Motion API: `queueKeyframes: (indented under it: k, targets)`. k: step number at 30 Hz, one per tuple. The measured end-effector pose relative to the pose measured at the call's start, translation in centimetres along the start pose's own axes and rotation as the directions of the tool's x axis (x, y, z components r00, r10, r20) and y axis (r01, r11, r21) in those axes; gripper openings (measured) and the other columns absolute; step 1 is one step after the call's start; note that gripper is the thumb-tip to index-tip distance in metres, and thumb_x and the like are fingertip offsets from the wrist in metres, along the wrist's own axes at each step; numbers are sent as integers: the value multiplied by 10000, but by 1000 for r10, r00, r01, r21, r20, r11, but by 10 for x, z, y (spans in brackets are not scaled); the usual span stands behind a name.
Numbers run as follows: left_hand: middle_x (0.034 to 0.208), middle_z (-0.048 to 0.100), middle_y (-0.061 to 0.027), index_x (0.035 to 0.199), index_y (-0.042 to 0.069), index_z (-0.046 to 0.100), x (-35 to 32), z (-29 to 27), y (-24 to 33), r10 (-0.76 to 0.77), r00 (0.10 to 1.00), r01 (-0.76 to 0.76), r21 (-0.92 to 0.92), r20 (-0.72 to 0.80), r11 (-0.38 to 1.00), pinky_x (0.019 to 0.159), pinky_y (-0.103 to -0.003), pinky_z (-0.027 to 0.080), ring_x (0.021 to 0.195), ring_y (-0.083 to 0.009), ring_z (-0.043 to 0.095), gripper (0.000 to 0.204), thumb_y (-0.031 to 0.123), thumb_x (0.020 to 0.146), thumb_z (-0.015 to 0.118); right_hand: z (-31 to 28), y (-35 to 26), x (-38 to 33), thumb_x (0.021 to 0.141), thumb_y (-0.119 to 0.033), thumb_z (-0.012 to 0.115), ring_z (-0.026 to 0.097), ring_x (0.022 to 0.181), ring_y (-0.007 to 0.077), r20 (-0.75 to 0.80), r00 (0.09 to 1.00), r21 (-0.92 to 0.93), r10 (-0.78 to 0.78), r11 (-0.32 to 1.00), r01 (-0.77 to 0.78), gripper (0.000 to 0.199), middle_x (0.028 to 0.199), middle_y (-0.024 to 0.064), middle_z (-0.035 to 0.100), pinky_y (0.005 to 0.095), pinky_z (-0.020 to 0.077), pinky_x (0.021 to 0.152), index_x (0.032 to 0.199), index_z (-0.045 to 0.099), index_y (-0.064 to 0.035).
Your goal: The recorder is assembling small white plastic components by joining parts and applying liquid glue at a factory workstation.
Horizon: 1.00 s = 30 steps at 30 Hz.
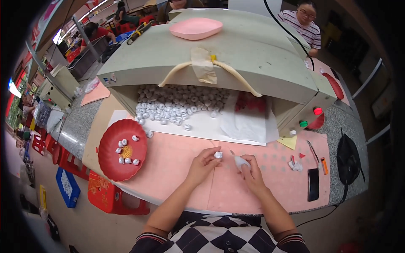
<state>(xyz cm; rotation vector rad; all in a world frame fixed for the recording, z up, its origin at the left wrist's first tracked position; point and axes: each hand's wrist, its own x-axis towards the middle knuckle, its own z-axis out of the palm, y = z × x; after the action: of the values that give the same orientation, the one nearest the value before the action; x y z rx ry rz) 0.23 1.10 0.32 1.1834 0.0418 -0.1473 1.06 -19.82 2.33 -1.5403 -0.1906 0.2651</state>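
Observation:
My left hand [204, 165] pinches a small white rounded piece [218, 154] between thumb and fingertips, above the pink mat [177, 162]. Facing it, my right hand [253, 173] is wrapped round a small white squeeze bottle [241, 162]. The bottle's thin nozzle points up and left toward the piece, with a gap between them. Left of my hands stands a red scalloped bowl [110, 166] with several like white pieces inside. Beyond the mat, a large heap of these pieces [177, 101] lies under the grey metal housing [139, 63].
A white sheet [244, 126] lies beside the heap. On the right are a black phone [313, 184], an orange cutter [324, 165], tweezers [313, 151] and crumpled tissue [296, 165]. A pink tray [195, 28] tops the housing. Another person [301, 25] sits at the back right.

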Motion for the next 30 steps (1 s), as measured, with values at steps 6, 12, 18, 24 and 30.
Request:
queueKeyframes:
  k: [6,12,18,24,30]
  targets:
    - [1172,505,-79,1208,-9,553,-4,13,2,174,985,-157,351,-17,923,888,-289,532,1046,-192,601,366,-88,852,588,0,9,-3,876,-13,584,537,776,95,-149,973,-5,-177,984,179,180,884,38,545,241,465,713,1042,518,-29]
    - [1174,482,-82,1189,-17,555,-6,14,-1,197,980,-169,416,-25,893,869,-284,542,1043,-203,604,337,-91,860,574,-4,13,-9,847,-18,638,533,790,102,-129,920,-261,-371,908,329,190,904,50,555,233,446,708,1006,535,-15]
    - [1176,475,-84,1176,-20,556,-5,12,-4,200,980,-179,391,-12,903,883,-290,542,1050,-210,605,335,-112,854,566,-1,10,-7,848,-16,637,523,780,101,-131,927,-253,-352,916,312,184,902,55,556,229,433,696,1004,541,-7]
    - [1176,475,-87,1175,-22,554,-5,14,-1,194,981,-176,398,-6,901,888,-295,541,1050,-213,607,335,-117,854,559,1,11,-5,844,-9,637,526,780,107,-140,920,-265,-366,909,322,191,890,58,555,232,433,697,1010,544,-8]
    - [1175,476,-87,1178,-21,561,-6,15,-1,200,980,-187,390,7,902,886,-295,543,1044,-210,609,338,-115,853,560,0,11,-5,834,-20,653,531,777,113,-127,913,-283,-388,896,342,205,885,65,556,237,432,692,1010,547,-10]
